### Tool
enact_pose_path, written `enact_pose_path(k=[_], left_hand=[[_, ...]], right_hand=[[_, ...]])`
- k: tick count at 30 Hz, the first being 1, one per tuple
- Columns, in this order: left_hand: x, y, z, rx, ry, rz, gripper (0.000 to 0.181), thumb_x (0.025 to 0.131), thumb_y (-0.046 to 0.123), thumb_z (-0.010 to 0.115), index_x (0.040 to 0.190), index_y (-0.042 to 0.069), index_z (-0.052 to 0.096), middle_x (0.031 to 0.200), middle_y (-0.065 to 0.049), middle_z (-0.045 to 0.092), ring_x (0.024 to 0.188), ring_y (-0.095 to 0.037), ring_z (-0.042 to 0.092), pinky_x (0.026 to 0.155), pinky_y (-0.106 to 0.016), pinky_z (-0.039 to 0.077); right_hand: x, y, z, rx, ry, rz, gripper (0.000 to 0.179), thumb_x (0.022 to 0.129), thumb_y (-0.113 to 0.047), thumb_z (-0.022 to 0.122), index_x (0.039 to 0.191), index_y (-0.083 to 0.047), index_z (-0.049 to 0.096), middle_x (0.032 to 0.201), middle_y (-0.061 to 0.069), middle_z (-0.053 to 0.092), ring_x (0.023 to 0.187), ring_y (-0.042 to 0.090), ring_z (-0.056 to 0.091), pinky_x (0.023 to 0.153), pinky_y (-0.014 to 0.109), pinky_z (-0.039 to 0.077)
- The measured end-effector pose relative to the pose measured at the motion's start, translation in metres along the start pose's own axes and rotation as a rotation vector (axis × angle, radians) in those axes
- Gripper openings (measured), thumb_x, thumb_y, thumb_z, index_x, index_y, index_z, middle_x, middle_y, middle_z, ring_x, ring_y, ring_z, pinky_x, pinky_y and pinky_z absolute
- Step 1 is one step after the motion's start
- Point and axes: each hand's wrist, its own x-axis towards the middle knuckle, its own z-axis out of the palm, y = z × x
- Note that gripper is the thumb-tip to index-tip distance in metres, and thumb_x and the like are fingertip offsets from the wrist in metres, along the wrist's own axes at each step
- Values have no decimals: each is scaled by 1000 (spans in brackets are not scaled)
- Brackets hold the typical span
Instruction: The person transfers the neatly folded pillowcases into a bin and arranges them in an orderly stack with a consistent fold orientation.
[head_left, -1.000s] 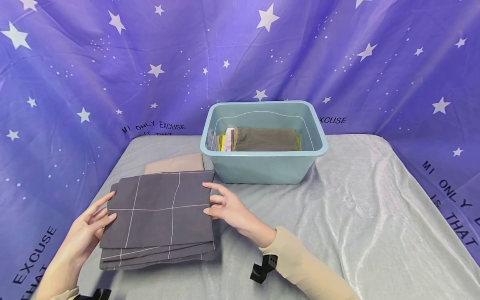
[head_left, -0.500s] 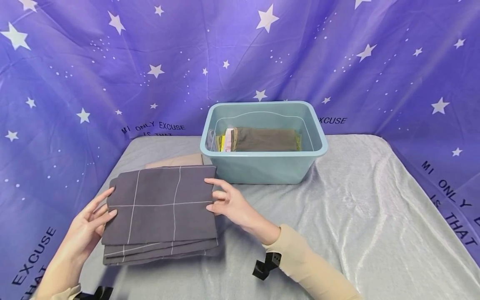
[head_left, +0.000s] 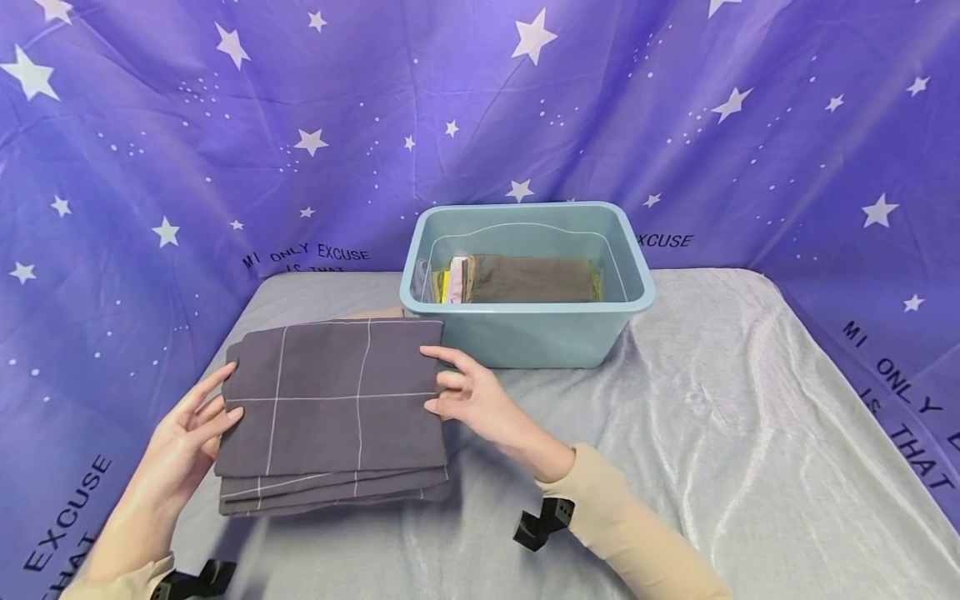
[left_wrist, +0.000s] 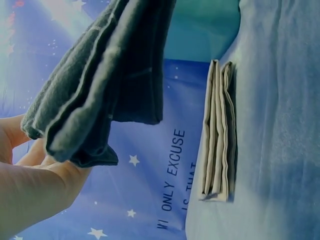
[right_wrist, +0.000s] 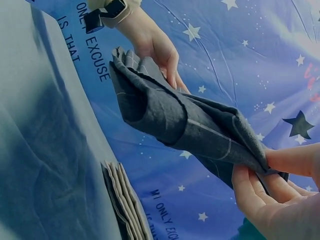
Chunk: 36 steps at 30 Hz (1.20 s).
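Observation:
A folded dark grey cloth with thin white grid lines (head_left: 330, 433) is held up off the table between both hands. My left hand (head_left: 180, 442) grips its left edge, thumb on top and other fingers partly behind the fold. On the opposite edge, my right hand (head_left: 480, 400) pinches the layers between thumb and fingers. Seen from the right wrist, the folded cloth (right_wrist: 165, 115) sags between the two hands, well above the table. Below it lies a folded beige cloth (left_wrist: 220, 135), mostly covered by the grey one in the head view.
A blue-green plastic bin (head_left: 517, 337) stands at the back middle, just right of the grey cloth. Inside are folded items, including a brown cloth (head_left: 532, 279) and a yellow one. Grey velvety fabric (head_left: 750, 433) covers the table, and a purple star-patterned curtain (head_left: 637, 100) surrounds it.
Both hands have carried the folded grey cloth a little upward and to the right in the head view. It now covers more of the beige cloth. The bin has not moved.

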Motion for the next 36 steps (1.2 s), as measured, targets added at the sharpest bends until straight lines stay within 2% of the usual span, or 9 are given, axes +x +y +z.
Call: enact_pose_path(k=[9,16,24,36], left_hand=[[9,-3,9,6,9,20,56,88,-16,31,137,11,33,113,-3,59,98,-11,57,76,-22,47],[18,-4,15,-112,-55,45,57,87,-20,26,136,8,32,113,-7,58,99,-14,57,78,-23,47],[27,-6,23,-142,-77,41,57,87,-20,25,136,8,32,113,-8,58,98,-16,57,79,-24,47],[44,-5,41,-146,-28,18,56,87,-18,30,134,10,37,110,-7,59,94,-15,58,77,-23,47]], right_hand=[[-3,-5,-9,-38,13,-19,61,79,9,56,132,-16,39,66,0,31,69,12,53,65,23,45],[-6,-10,-17,-56,22,-22,61,79,8,56,132,-16,38,67,2,29,67,14,51,66,24,46],[-10,-16,-26,-64,47,-16,61,79,6,59,132,-19,40,68,3,34,70,16,52,68,26,46],[-16,-24,-42,-91,113,-31,61,77,6,60,131,-17,42,66,1,40,67,14,54,69,29,48]])
